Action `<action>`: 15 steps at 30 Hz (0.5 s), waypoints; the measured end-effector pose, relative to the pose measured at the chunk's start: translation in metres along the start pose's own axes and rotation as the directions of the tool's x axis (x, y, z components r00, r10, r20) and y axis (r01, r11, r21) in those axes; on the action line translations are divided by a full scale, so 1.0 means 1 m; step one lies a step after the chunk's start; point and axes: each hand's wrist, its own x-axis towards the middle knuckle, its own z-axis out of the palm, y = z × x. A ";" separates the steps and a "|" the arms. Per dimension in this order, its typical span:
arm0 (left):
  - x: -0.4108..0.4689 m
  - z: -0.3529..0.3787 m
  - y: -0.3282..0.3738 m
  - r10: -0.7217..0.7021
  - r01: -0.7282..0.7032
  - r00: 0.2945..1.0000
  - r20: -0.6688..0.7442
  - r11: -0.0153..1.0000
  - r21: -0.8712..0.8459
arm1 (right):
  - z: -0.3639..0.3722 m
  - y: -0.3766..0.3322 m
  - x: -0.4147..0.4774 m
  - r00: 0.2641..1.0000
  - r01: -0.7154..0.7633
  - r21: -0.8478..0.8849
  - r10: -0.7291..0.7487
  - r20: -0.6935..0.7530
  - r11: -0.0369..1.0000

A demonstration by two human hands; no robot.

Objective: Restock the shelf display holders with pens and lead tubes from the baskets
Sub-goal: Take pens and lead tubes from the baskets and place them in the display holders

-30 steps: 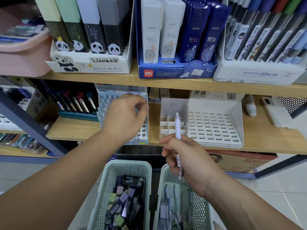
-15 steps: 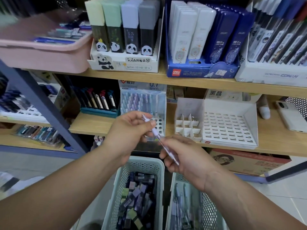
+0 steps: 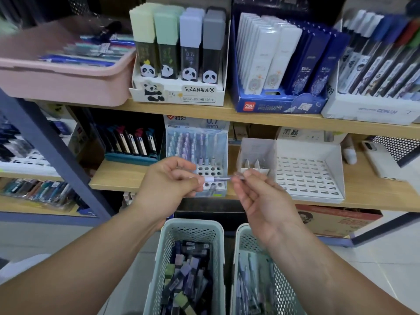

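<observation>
Both forearms reach up side by side, hands close together at shelf height. The left hand pinches one end of a pen with curled fingers and thumb, and the right hand pinches the other end. The pen lies level, with a white collar and a clear purple barrel, in front of the blue holder.

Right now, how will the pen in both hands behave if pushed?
Probably stiff: the pen runs straight from left hand to right hand, no sag. Likely light: fingertip pinches carry it. Slim barrel may roll if laid flat.
</observation>
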 end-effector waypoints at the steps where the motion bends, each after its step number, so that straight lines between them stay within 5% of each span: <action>1: 0.001 0.001 -0.001 0.008 -0.008 1.000 0.008 0.999 0.031 | 0.003 0.000 0.002 1.000 0.026 -0.001 -0.026 -0.006 1.000; 6: 0.008 0.000 -0.004 0.153 -0.161 0.987 0.052 0.949 0.270 | 0.010 0.006 0.012 0.974 0.184 -0.191 -0.205 -0.095 0.964; 11: 0.018 -0.021 0.000 0.560 -0.418 0.828 -0.003 0.622 0.662 | 0.008 0.001 0.022 0.935 0.308 -0.320 -0.347 -0.069 0.896; 13: 0.029 -0.034 0.002 0.581 -0.378 0.814 -0.016 0.550 0.745 | 0.004 -0.009 0.027 0.913 0.367 -0.428 -0.407 -0.003 0.826; 15: 0.035 -0.040 0.000 0.489 -0.326 0.872 0.019 0.550 0.769 | 0.002 -0.019 0.032 0.880 0.427 -0.549 -0.469 0.070 0.719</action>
